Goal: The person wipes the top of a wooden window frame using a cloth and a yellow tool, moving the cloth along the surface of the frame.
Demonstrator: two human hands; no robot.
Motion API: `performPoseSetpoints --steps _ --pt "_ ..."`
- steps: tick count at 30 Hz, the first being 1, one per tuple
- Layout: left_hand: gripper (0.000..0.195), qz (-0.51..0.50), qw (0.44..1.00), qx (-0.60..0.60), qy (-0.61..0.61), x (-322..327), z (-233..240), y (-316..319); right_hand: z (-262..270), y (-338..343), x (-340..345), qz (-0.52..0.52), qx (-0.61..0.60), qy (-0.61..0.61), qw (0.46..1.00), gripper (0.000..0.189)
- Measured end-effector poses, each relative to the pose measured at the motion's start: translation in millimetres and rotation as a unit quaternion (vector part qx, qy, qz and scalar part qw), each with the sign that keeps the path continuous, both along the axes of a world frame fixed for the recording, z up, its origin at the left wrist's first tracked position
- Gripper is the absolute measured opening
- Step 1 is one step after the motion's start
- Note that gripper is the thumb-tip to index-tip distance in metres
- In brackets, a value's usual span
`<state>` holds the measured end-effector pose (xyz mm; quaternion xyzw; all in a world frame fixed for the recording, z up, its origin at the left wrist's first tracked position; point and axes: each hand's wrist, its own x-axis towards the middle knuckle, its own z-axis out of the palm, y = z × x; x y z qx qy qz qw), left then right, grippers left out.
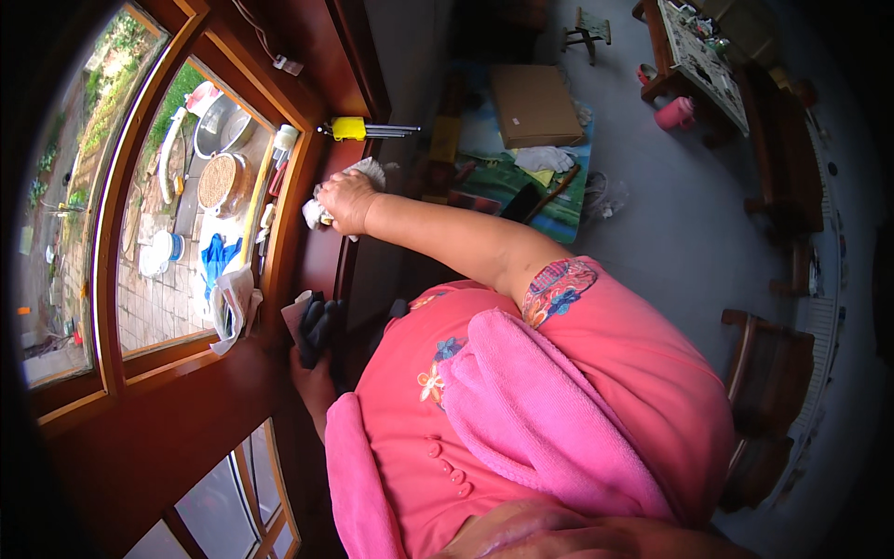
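Note:
My right hand [347, 201] is closed over a crumpled white cloth [369, 170], pressed on the dark red wooden window sill [314, 260]. Just beyond it on the sill lies a hex key set in a yellow holder [349, 128]. Lower down, my left hand [312, 381] grips a dark glove-like item [323, 323]; shadow and the item hide most of its fingers. A brownish card-like piece [296, 318] shows beside that item. Against the window frame [285, 230] rests a white plastic bag [232, 307].
Outside the panes are a metal basin [222, 126], a tub of grain [222, 183] and a blue cloth [218, 262]. Indoors, a cardboard box [534, 105] and white gloves [545, 158] lie on a low patterned surface [559, 216]. A pink jug [675, 114] and wooden chair [772, 370] stand farther off.

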<state>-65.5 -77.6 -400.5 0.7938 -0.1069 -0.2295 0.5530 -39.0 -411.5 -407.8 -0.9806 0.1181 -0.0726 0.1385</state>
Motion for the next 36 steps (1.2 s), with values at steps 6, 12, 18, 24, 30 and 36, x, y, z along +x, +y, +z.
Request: performPoseSetpoints --steps 6,12,18,24,30,36 --pt "0.039 -0.002 1.000 0.019 -0.002 5 -14 9 -9 65 -27 0.192 0.034 -0.038 0.980 0.036" --pt "0.042 0.000 1.000 -0.001 0.006 -1 0 2 1 11 -6 0.043 0.016 0.015 0.999 0.034" --pt "0.041 0.007 0.999 -0.030 0.030 -6 -1 -4 0 42 -10 0.128 -0.009 0.018 0.992 0.034" --pt "0.034 0.014 1.000 -0.015 0.012 -8 9 -3 -2 44 -18 0.147 0.021 -0.052 0.988 0.031" --pt "0.036 0.037 0.999 -0.002 0.007 -8 4 1 -1 -13 -5 0.034 -0.018 -0.034 0.999 0.029" --pt "0.032 0.061 0.996 0.048 -0.050 -15 37 0 -18 26 -36 0.154 0.029 -0.148 0.976 0.036"
